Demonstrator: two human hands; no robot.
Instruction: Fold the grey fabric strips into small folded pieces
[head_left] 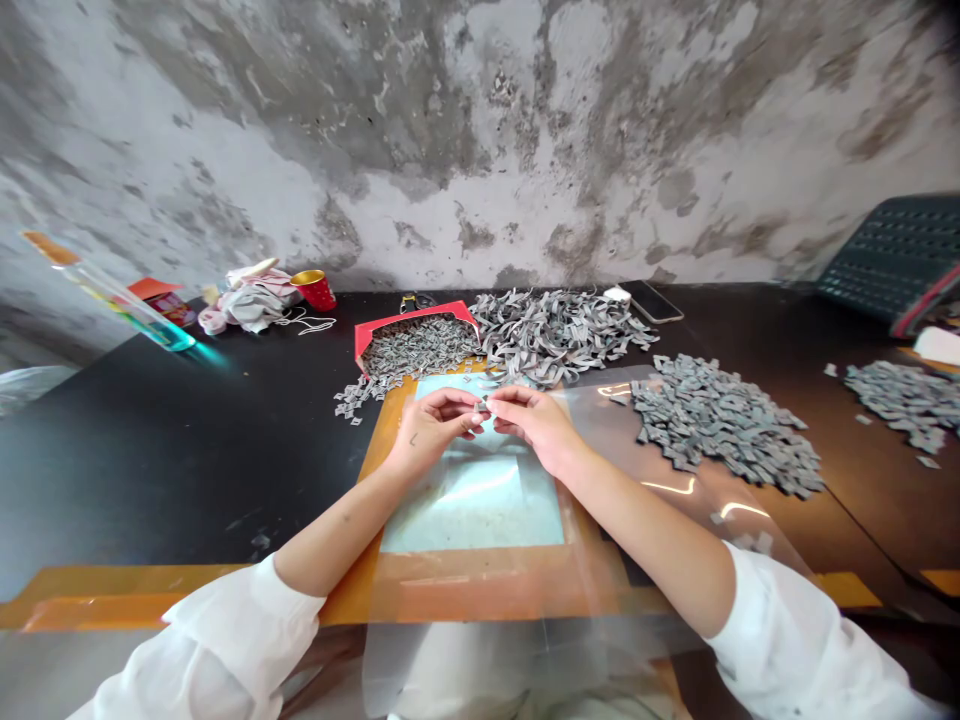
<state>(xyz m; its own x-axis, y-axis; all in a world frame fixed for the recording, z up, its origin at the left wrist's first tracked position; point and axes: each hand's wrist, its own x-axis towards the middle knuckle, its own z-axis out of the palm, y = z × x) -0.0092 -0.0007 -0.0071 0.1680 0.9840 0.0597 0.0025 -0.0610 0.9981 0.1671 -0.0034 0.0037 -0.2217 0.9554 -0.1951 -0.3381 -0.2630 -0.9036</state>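
Both hands meet over a pale blue sheet (472, 525) under clear plastic. Between the fingertips is a small grey piece (481, 405), too small to make out fully. My left hand (435, 425) pinches it from the left with thumb and fingers. From the other side, the closed thumb and fingers of my right hand (531, 420) touch the same piece. Behind the hands, a red open box (364, 345) lies with small grey pieces (420, 345) spilling from it. A heap of grey strips (559, 330) lies beside the box. Flat grey pieces (720, 420) are piled to the right.
Another grey pile (907, 400) lies far right, near a dark perforated basket (896, 260). A phone (654, 302) rests by the wall. At the left stand a red cup (315, 290), crumpled cloth (255, 300) and a clear tube with blue liquid (120, 300). Tape (112, 595) covers the table's front edge.
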